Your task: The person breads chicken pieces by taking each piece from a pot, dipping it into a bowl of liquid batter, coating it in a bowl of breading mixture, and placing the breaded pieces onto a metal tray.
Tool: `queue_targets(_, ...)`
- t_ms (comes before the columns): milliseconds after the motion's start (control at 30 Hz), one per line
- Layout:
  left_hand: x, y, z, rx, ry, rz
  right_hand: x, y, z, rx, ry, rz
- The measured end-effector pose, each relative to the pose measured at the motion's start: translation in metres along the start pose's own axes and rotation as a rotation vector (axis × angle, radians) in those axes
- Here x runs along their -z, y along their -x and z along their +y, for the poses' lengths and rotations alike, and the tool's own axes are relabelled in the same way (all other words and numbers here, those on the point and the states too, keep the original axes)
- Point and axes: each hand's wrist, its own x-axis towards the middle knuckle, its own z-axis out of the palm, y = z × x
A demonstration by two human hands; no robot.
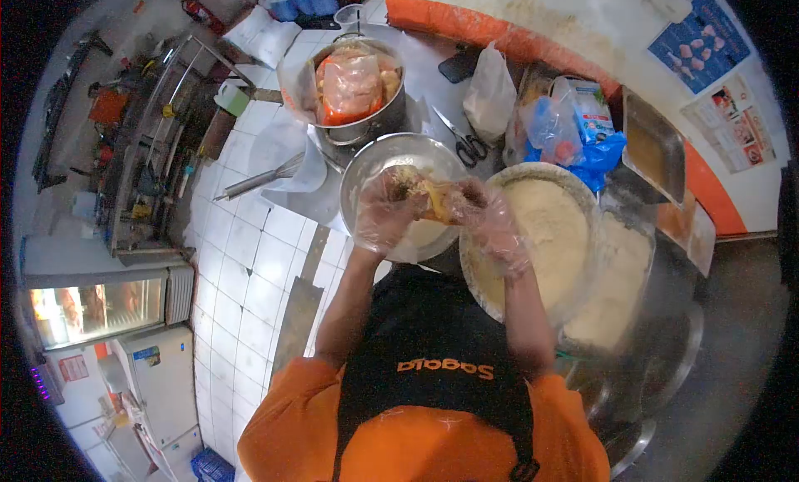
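orange shirt and black apron fill the near edge as a person's left hand and right hand, both in clear gloves, clamp a yellowish piece of food between them over a metal bowl. pale powder fills a wide basin at right, just beside the bowl. farther off on the bench, scissors lie near a white plastic bag; a metal pot holding packaged goods stands far left, beyond a whisk.
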Motion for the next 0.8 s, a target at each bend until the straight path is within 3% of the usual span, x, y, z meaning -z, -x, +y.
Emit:
queue_targets(67,0.002,0.002,0.006,0.004,-0.181,-0.042,0.001,-0.004,0.011,0.014,0.061,0.031)
queue_targets(200,0.000,0.007,0.011,-0.036,-0.023,-0.052,-0.002,-0.005,0.013,0.084,0.302,0.190)
queue_targets(300,0.003,0.006,0.018,0.041,-0.158,-0.189,-0.003,-0.007,0.024,0.176,0.251,0.170)
queue_targets(367,-0.001,0.007,0.020,0.092,0.014,-0.265,-0.001,-0.008,0.017,0.195,0.234,0.110)
queue_targets(533,-0.004,0.007,-0.004,0.055,-0.115,-0.121,-0.009,-0.008,0.019,0.275,0.091,0.102)
queue_targets(600,-0.002,0.008,-0.013,0.027,-0.140,-0.069,-0.006,-0.002,0.005,0.009,0.056,0.093)
queue_targets(633,0.003,0.007,-0.018,-0.159,-0.352,-0.073,-0.002,-0.002,0.003,0.009,0.056,0.092)
queue_targets(667,0.006,0.007,-0.022,-0.347,-0.563,-0.078,0.004,-0.003,0.001,-0.154,0.111,0.016)
queue_targets(700,0.006,0.005,-0.022,-0.348,-0.563,-0.082,0.007,-0.004,0.000,-0.318,0.164,-0.057)
queue_targets(800,0.004,0.003,-0.023,-0.425,-0.501,-0.011,0.008,0.002,0.010,-0.211,0.233,0.046)
